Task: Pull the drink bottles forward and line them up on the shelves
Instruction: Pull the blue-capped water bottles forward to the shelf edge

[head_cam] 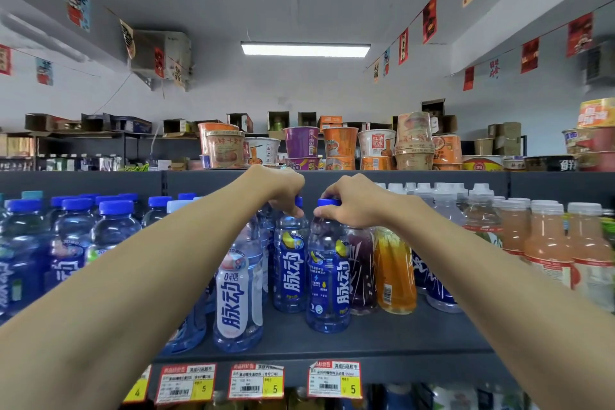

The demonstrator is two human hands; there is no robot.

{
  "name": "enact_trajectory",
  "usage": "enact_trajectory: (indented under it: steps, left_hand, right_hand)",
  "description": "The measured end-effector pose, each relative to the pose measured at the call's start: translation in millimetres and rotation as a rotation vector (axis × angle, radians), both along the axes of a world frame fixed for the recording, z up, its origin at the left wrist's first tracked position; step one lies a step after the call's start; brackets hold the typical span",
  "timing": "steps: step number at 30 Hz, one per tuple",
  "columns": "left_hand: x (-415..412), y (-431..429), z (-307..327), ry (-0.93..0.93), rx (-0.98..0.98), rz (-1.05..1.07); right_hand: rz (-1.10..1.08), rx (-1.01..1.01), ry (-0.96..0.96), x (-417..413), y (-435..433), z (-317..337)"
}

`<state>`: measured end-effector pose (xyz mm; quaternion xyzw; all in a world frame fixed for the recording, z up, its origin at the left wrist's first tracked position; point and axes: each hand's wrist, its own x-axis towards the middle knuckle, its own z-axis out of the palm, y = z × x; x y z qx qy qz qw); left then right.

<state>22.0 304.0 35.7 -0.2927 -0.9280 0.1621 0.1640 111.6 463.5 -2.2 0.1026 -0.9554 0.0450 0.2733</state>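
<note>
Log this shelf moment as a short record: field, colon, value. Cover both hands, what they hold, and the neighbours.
left hand: gripping the cap of the rear blue bottle
right hand: gripping the cap of the front blue bottle
left neighbour: white-label bottle, nearer the shelf edge
right neighbour: purple bottle, then orange bottle
above: instant noodle cups
</note>
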Motion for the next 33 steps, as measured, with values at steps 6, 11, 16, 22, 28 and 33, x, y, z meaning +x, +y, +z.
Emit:
enact_trajectory:
  steps: [6,11,16,22,28,33]
  left_hand:
    - [-1.6,1.1,-4.2,0.026,0.001,-0.030]
    - [-0.5,-2.1,-7.3,0.032,0.010,-0.028]
    - [2.9,-15.1,-3.5,0.010,0.061,-0.051]
    - [28.8,-50.7,9.7,-0.017,0.234,-0.246]
    - [34.2,-73.2,-18.5,-0.015,0.398,-0.320]
    - [43.0,-79.0,-38.2,-0.021,0.504,-0.347]
  right_hand:
    - [-0.008,-0.006,-0.012,2.5,-2.5,-0.4]
    - [-0.026,0.031,-0.047,10.0,-7.3,-1.7]
    - [-0.034,0.018,-0.203,14.6,-5.4,-6.8]
    - [-0.005,-0.025,-0.214,10.8,-7.4,-8.5]
    - [0.012,0.033,-0.087,6.8,-23.5,-17.9]
    - [0.053,0.084,-0.036,9.3,-25.5,-22.5]
